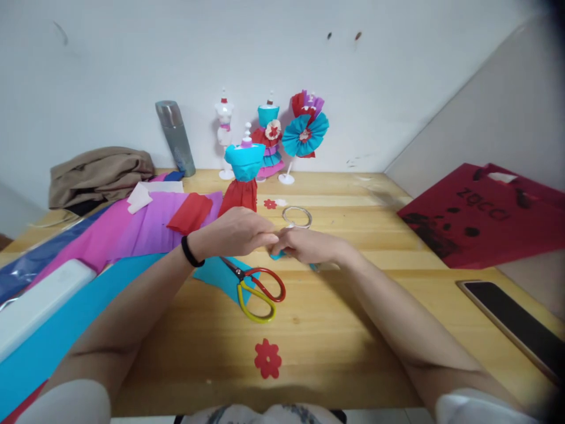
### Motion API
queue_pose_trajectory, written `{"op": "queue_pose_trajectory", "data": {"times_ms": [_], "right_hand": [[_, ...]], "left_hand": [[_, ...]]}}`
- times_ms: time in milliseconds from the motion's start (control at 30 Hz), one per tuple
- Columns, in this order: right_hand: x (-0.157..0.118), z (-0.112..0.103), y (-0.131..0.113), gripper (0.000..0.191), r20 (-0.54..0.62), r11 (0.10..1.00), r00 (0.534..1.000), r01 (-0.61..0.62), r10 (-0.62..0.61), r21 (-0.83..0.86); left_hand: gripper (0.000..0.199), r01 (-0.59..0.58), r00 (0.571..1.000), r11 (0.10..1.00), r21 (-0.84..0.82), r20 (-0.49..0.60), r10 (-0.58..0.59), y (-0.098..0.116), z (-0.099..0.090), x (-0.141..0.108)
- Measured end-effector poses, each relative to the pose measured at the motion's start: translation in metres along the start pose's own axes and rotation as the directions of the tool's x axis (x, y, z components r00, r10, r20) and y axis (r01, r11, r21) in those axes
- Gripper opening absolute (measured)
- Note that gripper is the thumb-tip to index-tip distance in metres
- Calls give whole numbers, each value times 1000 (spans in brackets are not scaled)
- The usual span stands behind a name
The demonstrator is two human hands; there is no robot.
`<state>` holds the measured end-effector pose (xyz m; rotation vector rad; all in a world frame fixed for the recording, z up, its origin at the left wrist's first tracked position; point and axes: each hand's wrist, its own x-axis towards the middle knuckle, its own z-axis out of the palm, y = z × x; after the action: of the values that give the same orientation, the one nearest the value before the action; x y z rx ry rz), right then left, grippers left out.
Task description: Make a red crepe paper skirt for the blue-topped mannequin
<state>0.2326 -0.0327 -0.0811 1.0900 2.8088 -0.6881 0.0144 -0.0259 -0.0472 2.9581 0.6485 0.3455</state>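
Observation:
My left hand [238,231], with a black band at the wrist, and my right hand [306,244] meet over the middle of the table, fingertips almost touching. Both are closed in a pinch. A small piece of blue paper [278,255] pokes out beneath my right fingers; most of it is hidden. What my left fingers pinch cannot be made out. Just below my hands, scissors [251,285] with one red and one yellow handle lie partly on a blue paper sheet [216,280]. Nearer the front edge lies a red paper flower [268,358].
Behind my hands stands a small dress form [245,162] in blue and red paper, with several more near the wall. A ring of tape [297,217] lies behind my right hand. Coloured paper [154,218] covers the left; a red bag [481,215] and a phone [512,324] are right.

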Motion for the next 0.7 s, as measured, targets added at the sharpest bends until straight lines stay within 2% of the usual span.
{"op": "queue_pose_trajectory", "data": {"times_ms": [67, 133, 200, 300, 400, 500, 567, 700], "right_hand": [[0, -1, 1, 29, 16, 972, 979, -198, 202, -125], [-4, -6, 1, 28, -69, 927, 946, -326, 318, -187], [-9, -13, 1, 30, -194, 897, 914, -392, 355, -203], [-16, -19, -1, 33, -322, 860, 858, -473, 400, -192], [-19, -20, -5, 36, -341, 870, 850, -470, 401, -148], [-18, -20, -10, 34, -400, 876, 824, -473, 401, -96], [-17, -21, -13, 34, -443, 878, 802, -474, 401, -63], [-17, -26, -17, 32, -481, 914, 811, -403, 333, -45]], "left_hand": [[29, 37, 999, 997, -63, 7, -37, -1, -3, 0], [26, 50, 998, 994, -97, 42, -46, 0, -3, 0], [27, 59, 997, 995, -86, 61, -54, 2, -1, 2], [27, 121, 991, 992, -25, -49, -122, 5, 5, 6], [27, 191, 956, 981, -41, -220, -195, 8, 11, 9], [28, 200, 918, 974, -105, -329, -223, 12, 15, 9], [31, 205, 898, 968, -146, -364, -245, 14, 16, 9], [44, 237, 881, 929, -283, -341, -329, 15, 17, 9]]}}
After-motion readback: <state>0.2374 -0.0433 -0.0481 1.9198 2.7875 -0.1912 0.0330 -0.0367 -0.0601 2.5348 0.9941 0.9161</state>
